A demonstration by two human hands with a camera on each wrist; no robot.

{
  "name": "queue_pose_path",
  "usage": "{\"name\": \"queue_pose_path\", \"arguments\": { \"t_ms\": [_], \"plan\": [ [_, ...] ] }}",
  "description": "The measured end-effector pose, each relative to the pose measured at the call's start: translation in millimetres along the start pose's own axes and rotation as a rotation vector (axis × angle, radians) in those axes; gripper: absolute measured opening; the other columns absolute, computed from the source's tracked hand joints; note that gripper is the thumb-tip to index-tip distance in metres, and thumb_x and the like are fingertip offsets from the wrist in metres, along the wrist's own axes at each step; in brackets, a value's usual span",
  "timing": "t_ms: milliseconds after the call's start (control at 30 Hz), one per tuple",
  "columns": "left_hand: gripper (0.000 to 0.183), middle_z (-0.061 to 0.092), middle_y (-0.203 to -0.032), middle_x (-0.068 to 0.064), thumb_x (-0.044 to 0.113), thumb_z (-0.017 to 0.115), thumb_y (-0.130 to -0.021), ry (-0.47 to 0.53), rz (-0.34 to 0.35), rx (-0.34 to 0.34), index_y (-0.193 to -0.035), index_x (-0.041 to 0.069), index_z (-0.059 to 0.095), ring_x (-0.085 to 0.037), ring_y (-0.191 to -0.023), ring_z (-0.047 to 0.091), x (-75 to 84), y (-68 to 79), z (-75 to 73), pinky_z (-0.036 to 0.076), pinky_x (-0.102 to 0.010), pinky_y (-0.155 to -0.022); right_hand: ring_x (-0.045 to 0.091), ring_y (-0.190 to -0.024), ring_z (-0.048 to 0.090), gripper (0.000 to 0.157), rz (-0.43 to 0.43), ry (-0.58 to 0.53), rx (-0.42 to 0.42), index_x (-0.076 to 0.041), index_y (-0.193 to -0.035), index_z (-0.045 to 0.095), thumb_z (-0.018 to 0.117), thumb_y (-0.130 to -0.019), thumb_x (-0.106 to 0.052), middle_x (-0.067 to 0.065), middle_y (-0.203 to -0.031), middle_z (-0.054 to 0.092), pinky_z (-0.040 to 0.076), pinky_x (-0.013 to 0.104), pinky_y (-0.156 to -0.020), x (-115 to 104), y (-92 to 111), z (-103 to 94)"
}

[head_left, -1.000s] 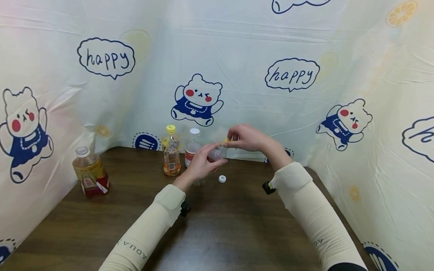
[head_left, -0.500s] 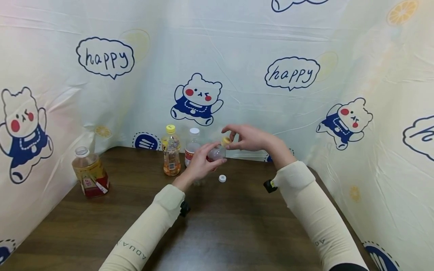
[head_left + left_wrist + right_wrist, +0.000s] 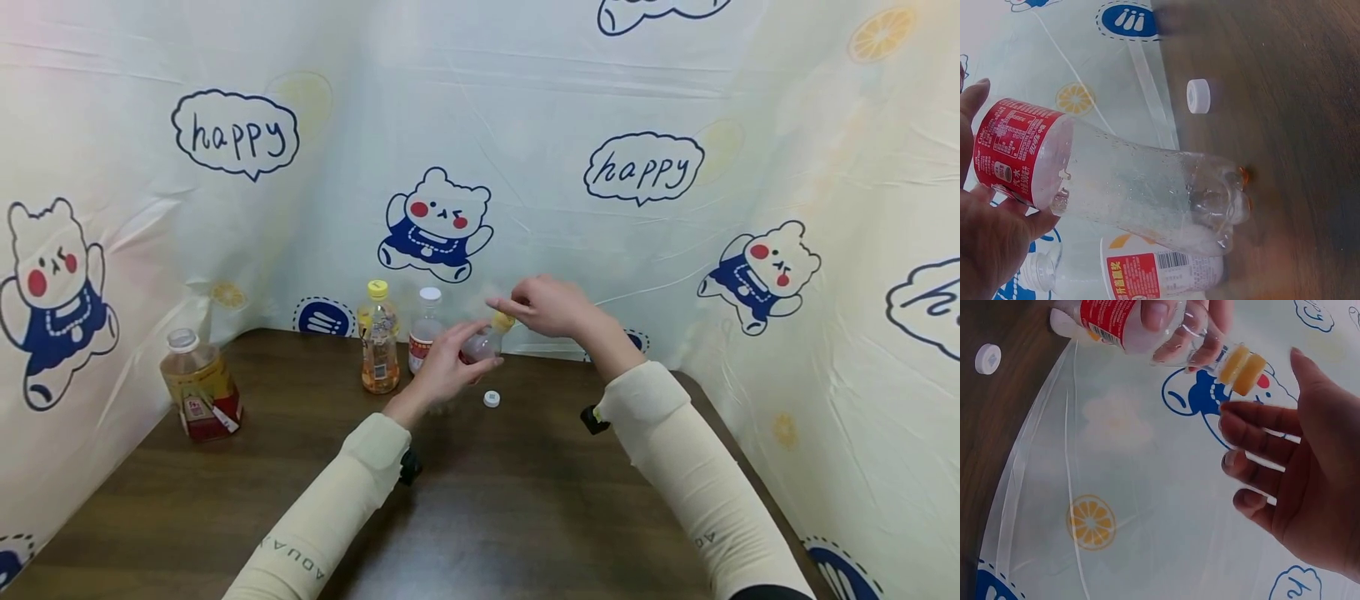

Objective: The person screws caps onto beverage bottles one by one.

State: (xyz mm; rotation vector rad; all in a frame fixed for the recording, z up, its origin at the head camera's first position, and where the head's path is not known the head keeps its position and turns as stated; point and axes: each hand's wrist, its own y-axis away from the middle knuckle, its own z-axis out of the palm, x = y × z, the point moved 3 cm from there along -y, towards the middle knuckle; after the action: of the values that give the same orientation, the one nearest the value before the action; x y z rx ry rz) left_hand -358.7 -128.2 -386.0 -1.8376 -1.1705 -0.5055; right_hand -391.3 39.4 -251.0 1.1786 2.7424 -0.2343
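My left hand (image 3: 444, 360) grips a clear plastic soda bottle (image 3: 1129, 181) around its red label, holding it tilted with its base towards the table. Its neck, seen in the right wrist view, bears a yellow-orange cap (image 3: 1247, 372). Beside that cap is my right hand (image 3: 551, 307), its fingers extended and its thumb apart, with a gap between the fingertips and the cap in the right wrist view. A few drops cling inside the bottle. On the table below the hands lies a loose white cap (image 3: 491, 399).
Behind the left hand stand a yellow-capped bottle (image 3: 380, 350) with orange liquid and a white-capped bottle (image 3: 427, 321). Further left is a larger uncapped bottle (image 3: 198, 387) with a red and yellow label. A printed curtain (image 3: 540, 100) hangs around the dark wooden table (image 3: 480, 500).
My right hand's fingers have let go of the yellow-orange cap, spread, and shifted about it. The left hand keeps its grip on the bottle, whose neck tips slightly more to the right.
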Motion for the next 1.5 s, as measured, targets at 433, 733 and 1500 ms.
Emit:
{"name": "queue_pose_path", "arguments": {
  "t_ms": [433, 733, 1500],
  "plan": [
    [0.063, 0.054, -0.145, -0.004, 0.036, 0.078, -0.093, 0.002, -0.038, -0.013, -0.149, 0.025, 0.052, -0.027, -0.130, 0.054, 1.5, 0.2, -1.4, 0.051, -0.050, -0.104, 0.023, -0.094, 0.065, 0.044, -0.115, -0.107, -0.166, -0.013, -0.136, 0.058, 0.072, -0.097, -0.027, 0.007, -0.112, 0.067, 0.058, 0.035, -0.083, -2.7, 4.3, -1.7],
    [0.061, 0.057, -0.141, -0.005, 0.035, 0.078, -0.093, -0.009, -0.021, -0.008, -0.148, 0.024, 0.053, -0.026, -0.129, 0.055, 2.5, -0.4, -1.1, 0.050, -0.049, -0.106, 0.020, -0.069, 0.058, 0.046, -0.008, 0.023, -0.069, -0.011, -0.094, 0.078, 0.055, -0.104, -0.049, 0.003, -0.076, 0.066, 0.048, 0.031, -0.061, -3.2, 0.7, -1.8],
    [0.060, 0.059, -0.140, -0.008, 0.033, 0.079, -0.092, 0.016, 0.006, -0.002, -0.146, 0.022, 0.055, -0.025, -0.127, 0.055, 1.6, 0.6, -0.1, 0.050, -0.049, -0.106, 0.018, -0.066, 0.063, 0.050, 0.029, 0.023, -0.057, -0.013, -0.088, 0.078, 0.052, -0.104, -0.053, 0.004, -0.074, 0.071, 0.052, 0.033, -0.061, 0.3, 0.4, -2.2]
  ]
}}
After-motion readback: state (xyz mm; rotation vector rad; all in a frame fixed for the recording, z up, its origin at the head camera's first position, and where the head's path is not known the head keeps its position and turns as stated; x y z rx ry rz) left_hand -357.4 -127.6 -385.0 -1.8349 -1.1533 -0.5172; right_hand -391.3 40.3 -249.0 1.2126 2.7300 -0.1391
